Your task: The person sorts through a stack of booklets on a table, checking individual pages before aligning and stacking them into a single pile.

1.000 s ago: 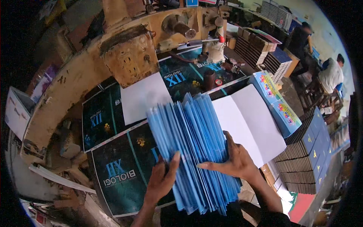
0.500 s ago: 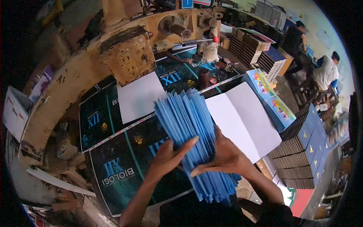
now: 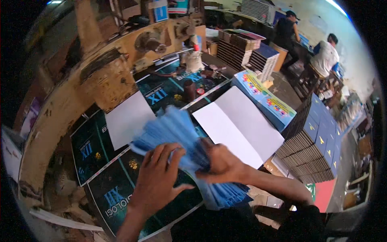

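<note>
Left hand (image 3: 157, 179): grip spread, sheaf's 8 o'clock, contact unclear. Right hand (image 3: 223, 161): grip pinching blue paper sheaf (image 3: 169, 131), mid-view, blurred, above dark printed sheets (image 3: 109, 181). White folded sheet (image 3: 242, 125) at 2 o'clock; book stack (image 3: 308, 141) beyond, 3 o'clock.

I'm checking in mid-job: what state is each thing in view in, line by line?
Blue sheets: bundled, upper end fanned out, blurred
Right hand: closed around the bundle
Left hand: open, thumb spread; contact with the bundle unclear
White sheet: lying flat
Creased white paper: lying opened out
Dark printed sheets: spread flat
Blue-covered books: closed, stacked
</note>
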{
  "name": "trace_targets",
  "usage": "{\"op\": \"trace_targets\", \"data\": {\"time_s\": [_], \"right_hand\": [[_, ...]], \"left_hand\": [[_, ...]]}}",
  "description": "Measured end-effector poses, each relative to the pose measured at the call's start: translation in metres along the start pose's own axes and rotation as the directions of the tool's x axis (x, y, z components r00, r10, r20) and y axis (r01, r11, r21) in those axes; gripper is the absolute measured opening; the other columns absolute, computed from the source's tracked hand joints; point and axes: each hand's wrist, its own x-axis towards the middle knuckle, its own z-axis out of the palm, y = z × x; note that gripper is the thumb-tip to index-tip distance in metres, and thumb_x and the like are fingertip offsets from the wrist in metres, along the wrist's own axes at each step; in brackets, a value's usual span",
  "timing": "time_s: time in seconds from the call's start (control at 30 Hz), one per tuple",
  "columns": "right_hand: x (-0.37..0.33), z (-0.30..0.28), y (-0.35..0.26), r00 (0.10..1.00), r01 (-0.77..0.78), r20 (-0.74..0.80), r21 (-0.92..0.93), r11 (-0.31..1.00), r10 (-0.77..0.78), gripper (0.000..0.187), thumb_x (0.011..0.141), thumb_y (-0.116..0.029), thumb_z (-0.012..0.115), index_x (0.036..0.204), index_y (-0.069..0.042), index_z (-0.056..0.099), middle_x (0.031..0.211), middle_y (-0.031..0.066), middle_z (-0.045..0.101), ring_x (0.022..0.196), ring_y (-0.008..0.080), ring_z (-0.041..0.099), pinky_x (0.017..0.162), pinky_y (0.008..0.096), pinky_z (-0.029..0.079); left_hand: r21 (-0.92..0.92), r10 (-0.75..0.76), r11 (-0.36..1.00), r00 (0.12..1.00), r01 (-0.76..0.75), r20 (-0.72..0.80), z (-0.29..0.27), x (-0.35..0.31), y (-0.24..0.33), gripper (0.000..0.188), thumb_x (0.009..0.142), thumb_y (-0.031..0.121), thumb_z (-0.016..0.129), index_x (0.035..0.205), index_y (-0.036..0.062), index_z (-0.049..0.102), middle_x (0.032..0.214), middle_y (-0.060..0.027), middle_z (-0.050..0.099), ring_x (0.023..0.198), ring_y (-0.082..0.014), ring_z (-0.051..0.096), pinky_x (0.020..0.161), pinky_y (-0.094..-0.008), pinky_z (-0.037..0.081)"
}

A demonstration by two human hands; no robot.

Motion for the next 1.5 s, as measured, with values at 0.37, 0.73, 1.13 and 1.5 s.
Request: {"op": "trace_targets", "data": {"time_s": [0.37, 0.73, 1.13, 1.5], "right_hand": [[0.052, -0.013, -0.065, 0.727, 0.667, 0.301, -0.095, 0.739, -0.618, 0.09, 0.072, -0.036, 0.08, 0.139, 0.006, 0.039, 0.119, 0.0237, 0.059, 0.111, 0.0395, 0.06, 0.095, 0.0501, 0.049], [0.058, 0.018, -0.046, 0.777, 0.623, 0.174, -0.349, 0.7, -0.605, 0.114, 0.051, -0.043, 0.085, 0.145, 0.005, 0.041, 0.145, 0.027, 0.044, 0.142, 0.0422, 0.036, 0.123, 0.0612, 0.012], [0.029, 0.061, -0.067, 0.883, 0.378, -0.082, -0.461, 0.803, -0.463, 0.095, 0.086, -0.071, 0.056, 0.134, 0.011, 0.051, 0.136, 0.0319, 0.051, 0.138, 0.046, 0.042, 0.121, 0.0546, 0.025], [0.083, 0.073, -0.047, 0.648, 0.538, -0.279, -0.492, 0.685, -0.709, 0.079, 0.079, -0.076, 0.06, 0.102, 0.0, 0.062, 0.094, 0.0155, 0.06, 0.084, 0.032, 0.064, 0.077, 0.0434, 0.056]], "left_hand": [[0.099, -0.599, 0.798, 0.801, 0.594, 0.017, -0.018, -0.062, 0.009, 0.09, 0.064, 0.039, 0.083, 0.133, -0.0048, 0.046, 0.121, -0.0237, 0.058, 0.122, -0.0363, 0.054, 0.107, -0.0526, 0.037], [0.153, -0.403, 0.888, 0.894, 0.434, -0.194, 0.04, -0.079, -0.016, 0.095, 0.067, 0.042, 0.085, 0.137, -0.0024, 0.039, 0.128, -0.0242, 0.048, 0.12, -0.0397, 0.05, 0.103, -0.0579, 0.036], [-0.087, -0.364, 0.931, 0.884, 0.355, -0.292, 0.043, -0.086, -0.038, 0.066, 0.07, 0.027, 0.089, 0.122, 0.0022, 0.057, 0.11, -0.0181, 0.062, 0.105, -0.0353, 0.062, 0.092, -0.0483, 0.048], [0.3, -0.52, 0.742, 0.798, 0.599, -0.305, 0.036, -0.125, -0.028, 0.077, 0.074, 0.022, 0.087, 0.135, -0.0024, 0.045, 0.125, -0.0227, 0.051, 0.129, -0.0447, 0.047, 0.117, -0.0577, 0.032]]}}
